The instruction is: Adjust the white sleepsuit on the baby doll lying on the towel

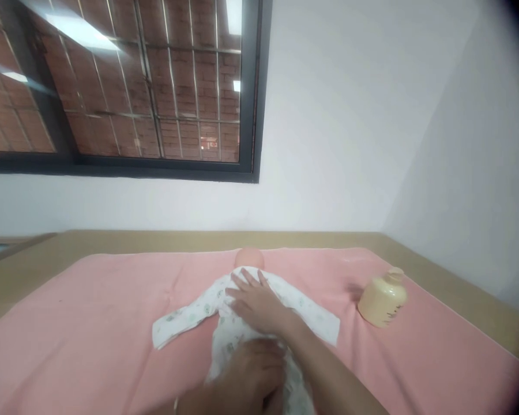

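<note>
Head camera: one view, from the wearer's head, facing forward and slightly down across the worktop [199,241].
Far edge of worktop: runs level just below mid-view, both far corners showing.
Beyond far edge: wall [350,115] and window [155,86], filling the upper half.
Near edge of worktop: cropped by the bottom of the view.
Closest to the lens: left hand [257,366], low centre; right hand [256,302] slightly farther, towards the far edge.

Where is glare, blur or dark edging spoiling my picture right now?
In the head view, bright light reflections streak the window; in the head view, the left hand is blurred, the right hand clearer; in the head view, the bottle has unreadable lettering, and darkness covers the picture's right corners.
</note>
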Available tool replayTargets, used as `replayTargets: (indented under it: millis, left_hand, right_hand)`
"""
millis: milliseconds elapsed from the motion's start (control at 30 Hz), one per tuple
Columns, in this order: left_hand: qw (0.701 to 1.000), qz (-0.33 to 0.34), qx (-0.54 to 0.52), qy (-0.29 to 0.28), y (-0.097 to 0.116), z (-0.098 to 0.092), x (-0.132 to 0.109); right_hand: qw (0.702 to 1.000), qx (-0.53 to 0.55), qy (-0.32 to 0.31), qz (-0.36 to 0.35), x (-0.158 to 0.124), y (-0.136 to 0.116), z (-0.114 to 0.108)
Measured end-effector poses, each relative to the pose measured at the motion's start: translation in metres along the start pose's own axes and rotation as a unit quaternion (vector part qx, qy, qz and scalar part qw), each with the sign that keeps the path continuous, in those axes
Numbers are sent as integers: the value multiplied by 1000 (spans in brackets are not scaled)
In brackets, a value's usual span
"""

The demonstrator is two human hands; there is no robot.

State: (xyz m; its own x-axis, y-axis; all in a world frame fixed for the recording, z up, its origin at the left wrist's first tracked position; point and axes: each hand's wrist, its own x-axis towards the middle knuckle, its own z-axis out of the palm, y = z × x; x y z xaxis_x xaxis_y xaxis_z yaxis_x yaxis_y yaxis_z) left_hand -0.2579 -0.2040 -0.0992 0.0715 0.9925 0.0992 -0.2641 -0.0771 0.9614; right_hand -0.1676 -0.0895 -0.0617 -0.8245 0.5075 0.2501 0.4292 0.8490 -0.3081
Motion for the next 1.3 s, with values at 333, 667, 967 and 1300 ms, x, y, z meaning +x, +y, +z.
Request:
replayTargets:
  millis: [333,667,967,1300]
  left_hand:
    - [851,252,430,-165,-12,-2,5]
    - [711,373,576,-153,-6,-2,6]
    - [688,420,554,-209,-5,3,14]
    - [681,420,564,-202,-10,1,15]
  right_hand:
    - [998,-38,-59,7,-9,-14,2]
    - [990,-52,-54,118,-19,-19,-1]
    - [991,-27,-51,125,-3,-4,-2]
    - [997,-47,-59,19,1,-9,-3]
